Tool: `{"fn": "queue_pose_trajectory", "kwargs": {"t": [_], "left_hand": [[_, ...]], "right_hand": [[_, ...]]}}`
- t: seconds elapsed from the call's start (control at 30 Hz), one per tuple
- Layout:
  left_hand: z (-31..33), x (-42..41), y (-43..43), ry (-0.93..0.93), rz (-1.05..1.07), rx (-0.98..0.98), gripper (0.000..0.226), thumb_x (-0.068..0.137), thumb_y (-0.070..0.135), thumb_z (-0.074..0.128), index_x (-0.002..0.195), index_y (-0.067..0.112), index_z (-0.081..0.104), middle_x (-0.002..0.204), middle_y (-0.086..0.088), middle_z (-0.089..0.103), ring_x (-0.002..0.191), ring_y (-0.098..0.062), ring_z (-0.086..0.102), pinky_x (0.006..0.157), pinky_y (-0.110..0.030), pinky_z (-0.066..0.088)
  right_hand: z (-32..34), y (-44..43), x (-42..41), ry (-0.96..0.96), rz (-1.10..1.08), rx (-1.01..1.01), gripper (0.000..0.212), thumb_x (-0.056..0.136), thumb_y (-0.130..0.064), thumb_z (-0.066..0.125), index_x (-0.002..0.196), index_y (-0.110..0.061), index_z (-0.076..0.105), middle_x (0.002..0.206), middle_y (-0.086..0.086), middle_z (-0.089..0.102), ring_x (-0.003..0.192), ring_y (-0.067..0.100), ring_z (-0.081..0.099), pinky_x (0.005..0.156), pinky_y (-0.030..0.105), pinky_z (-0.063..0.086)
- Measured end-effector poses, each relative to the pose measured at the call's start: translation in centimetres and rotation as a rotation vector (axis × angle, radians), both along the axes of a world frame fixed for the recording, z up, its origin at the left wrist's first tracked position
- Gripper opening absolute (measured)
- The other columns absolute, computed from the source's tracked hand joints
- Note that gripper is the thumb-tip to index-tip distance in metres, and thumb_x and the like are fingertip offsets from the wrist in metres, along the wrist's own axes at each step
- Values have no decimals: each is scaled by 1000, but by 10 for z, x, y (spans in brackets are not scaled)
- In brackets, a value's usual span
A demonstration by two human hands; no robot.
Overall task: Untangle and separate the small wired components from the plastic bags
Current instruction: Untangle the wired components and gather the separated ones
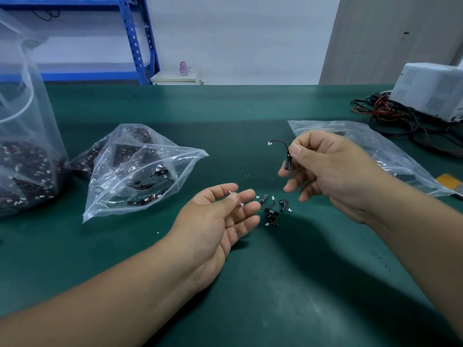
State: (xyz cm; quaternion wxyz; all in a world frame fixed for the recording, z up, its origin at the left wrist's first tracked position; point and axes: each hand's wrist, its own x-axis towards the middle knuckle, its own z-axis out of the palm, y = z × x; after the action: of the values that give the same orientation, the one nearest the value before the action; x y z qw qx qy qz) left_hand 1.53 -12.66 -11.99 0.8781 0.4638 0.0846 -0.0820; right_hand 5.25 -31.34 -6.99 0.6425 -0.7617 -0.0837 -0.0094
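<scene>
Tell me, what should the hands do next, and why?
Probably the right hand should lay its wired component on the green mat, apart from the tangled cluster. It hangs free, with no other wire caught on it, while the left hand pinches a wire of the cluster that needs sorting.

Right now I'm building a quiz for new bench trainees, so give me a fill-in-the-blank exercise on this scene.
The right hand pinches one wired component above the ___ mat.
The loose pile of components lies ___ the two hands.
The left hand, turned palm ___, holds a thin wire.
Missing words: green; between; up.
</scene>
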Motion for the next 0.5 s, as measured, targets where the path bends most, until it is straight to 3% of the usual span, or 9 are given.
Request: {"fn": "queue_pose_trajectory", "kwargs": {"t": [0.3,0.4,0.5], "left_hand": [[1,-2,1,-31,-25,16,7,96,7,57,93,12,60,94,-11,75,75,-21,73,59,-32,59],[0,-2,1,-36,19,25,11,97,10,58,88,15,62,84,-4,70,72,-16,68,59,-32,58],[0,-2,0,-34,58,66,15,95,13,61,83,20,64,74,3,62,66,-9,58,51,-26,52]], "right_hand": [[-14,6,0,-67,32,-215,23,100,-17,58,76,-18,58,62,-2,59,48,14,50,40,24,36],[-21,6,3,-70,-13,-351,23,95,-25,65,73,-19,61,54,-8,48,46,9,37,44,22,30],[-26,3,4,-72,-51,-490,23,92,-28,69,73,-16,64,48,-12,47,42,3,35,45,22,31]]}}
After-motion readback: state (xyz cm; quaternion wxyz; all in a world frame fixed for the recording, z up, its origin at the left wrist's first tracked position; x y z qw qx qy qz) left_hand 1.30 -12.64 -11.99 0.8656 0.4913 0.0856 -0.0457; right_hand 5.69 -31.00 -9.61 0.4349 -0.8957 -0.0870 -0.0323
